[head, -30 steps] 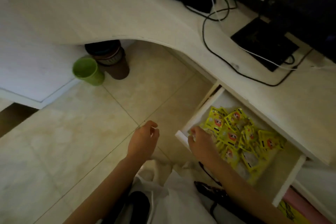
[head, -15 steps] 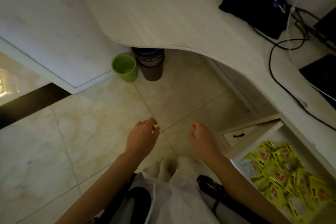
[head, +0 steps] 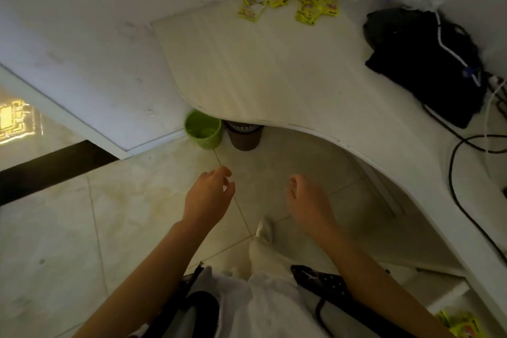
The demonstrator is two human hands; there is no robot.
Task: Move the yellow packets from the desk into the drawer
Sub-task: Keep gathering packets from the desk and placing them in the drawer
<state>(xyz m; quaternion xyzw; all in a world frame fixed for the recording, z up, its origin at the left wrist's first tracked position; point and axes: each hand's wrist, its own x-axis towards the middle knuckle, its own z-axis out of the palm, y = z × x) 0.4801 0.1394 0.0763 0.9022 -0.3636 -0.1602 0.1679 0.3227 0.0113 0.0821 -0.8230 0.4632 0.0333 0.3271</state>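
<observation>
At the table's (head: 274, 68) far corner lie the remaining yellow packets (head: 290, 0); left hand (head: 208, 197) and right hand (head: 308, 204) hang empty, fingers loosely curled; best to gather several per reach, then carry them to the drawer (head: 450, 302) at lower right

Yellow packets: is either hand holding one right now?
No: the left hand and right hand hang empty over the floor; yellow packets lie on the desk.
</observation>
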